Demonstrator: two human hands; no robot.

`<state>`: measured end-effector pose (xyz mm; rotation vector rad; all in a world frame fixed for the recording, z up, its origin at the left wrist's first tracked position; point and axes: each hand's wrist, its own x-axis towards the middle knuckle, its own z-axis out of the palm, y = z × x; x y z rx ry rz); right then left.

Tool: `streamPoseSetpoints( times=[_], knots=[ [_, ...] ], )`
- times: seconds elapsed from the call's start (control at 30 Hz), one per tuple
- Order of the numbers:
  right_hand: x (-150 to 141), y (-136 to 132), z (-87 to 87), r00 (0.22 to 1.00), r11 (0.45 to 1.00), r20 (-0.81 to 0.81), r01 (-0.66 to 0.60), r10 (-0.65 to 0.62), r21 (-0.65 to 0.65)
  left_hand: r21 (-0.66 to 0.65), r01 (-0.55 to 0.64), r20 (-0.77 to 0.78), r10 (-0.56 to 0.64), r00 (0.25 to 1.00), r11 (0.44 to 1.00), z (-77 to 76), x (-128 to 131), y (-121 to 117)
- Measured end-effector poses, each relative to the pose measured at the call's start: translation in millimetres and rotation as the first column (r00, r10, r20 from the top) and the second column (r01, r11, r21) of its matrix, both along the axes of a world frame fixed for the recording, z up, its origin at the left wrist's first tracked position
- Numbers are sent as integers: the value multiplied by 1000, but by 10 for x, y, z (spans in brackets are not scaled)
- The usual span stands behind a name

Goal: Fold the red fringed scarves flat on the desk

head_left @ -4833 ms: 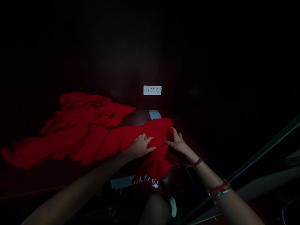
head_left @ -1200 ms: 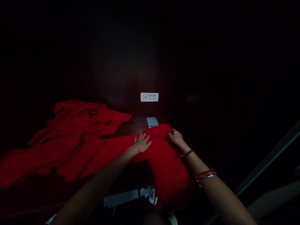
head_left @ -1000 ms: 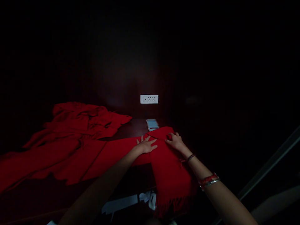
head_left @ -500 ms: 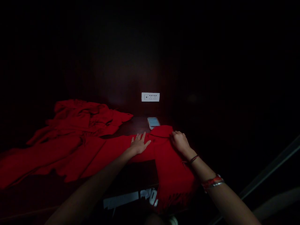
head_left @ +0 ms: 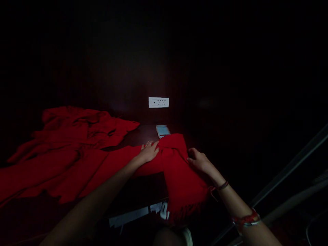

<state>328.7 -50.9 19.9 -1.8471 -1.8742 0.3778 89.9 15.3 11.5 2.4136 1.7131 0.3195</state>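
Observation:
A long red scarf [head_left: 176, 171] lies across a dark wooden table [head_left: 143, 136], one fringed end hanging over the front edge. My left hand [head_left: 149, 152] rests flat on the scarf where it bends, fingers stretched out. My right hand [head_left: 200, 160] is at the scarf's right edge with its fingers curled against the cloth; whether it grips the cloth is hard to tell in the dim light. Bracelets circle my right wrist and forearm.
A crumpled heap of red cloth [head_left: 84, 124] lies at the back left of the table. A white wall socket [head_left: 158, 102] sits on the dark back panel, with a small blue object [head_left: 162, 131] below it. White paper [head_left: 133, 215] shows under the table edge.
My right hand has slid from the scarf's top fold down to its right edge, bunching the cloth. My left hand has stayed on the bend. The view has shifted slightly.

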Motion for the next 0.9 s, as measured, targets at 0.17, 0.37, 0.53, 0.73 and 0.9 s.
streamPoseSetpoints(
  times=[0.17, 0.37, 0.53, 0.73, 0.9],
  knots=[
    [-19, -55, -8, 934, 1000, -356, 16, -19, -9, 107, 74, 50, -80, 996, 991, 86, 274, -33],
    [-76, -72, -6, 666, 995, -742, 4, -78, -101, -38, -38, 264, 47, 963, 999, 137, 319, -86],
    [-129, -83, -58, 555, 986, -817, 136, -159, -100, -150, -1, 469, 72, 880, 989, 254, 207, -141],
    [-98, -140, 22, 987, 999, -161, 7, -12, -31, -110, -22, -80, 13, 997, 994, 312, 120, -283],
    [-256, -167, 213, 934, 996, 355, -61, 34, 65, 138, 0, -63, 9, 998, 990, 248, 350, -292]
  ],
)
